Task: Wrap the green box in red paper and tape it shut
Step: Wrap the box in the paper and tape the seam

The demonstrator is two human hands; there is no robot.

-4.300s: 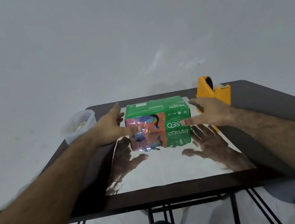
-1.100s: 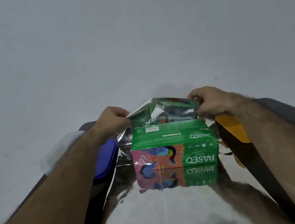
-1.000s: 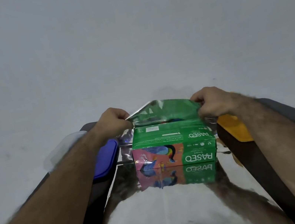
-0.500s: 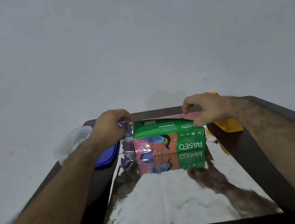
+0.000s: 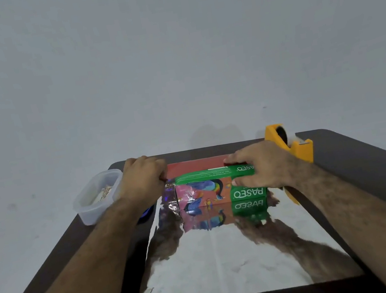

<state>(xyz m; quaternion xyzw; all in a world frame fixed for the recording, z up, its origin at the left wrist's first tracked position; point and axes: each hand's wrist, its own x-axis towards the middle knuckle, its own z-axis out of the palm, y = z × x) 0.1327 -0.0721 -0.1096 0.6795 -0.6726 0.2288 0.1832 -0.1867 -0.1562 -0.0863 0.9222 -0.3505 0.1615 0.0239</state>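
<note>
The green box (image 5: 219,190) lies on the far part of the wrapping paper (image 5: 230,255), which is spread silver side up on the dark table. The sheet's far edge is folded forward over the box top, showing its red side (image 5: 195,166). My left hand (image 5: 144,180) pinches this red flap at the box's far left corner. My right hand (image 5: 259,168) clamps the flap onto the box's right end, fingers on top and thumb on the front face.
A yellow tape dispenser (image 5: 297,149) stands at the far right of the table (image 5: 371,180). A clear plastic container (image 5: 98,198) sits at the far left corner, and a blue lid (image 5: 146,211) shows partly under my left wrist.
Both hands lifted the paper's far edge up behind the box and brought it forward and down onto the top. The red side now shows there, and my right thumb has dropped onto the box's front.
</note>
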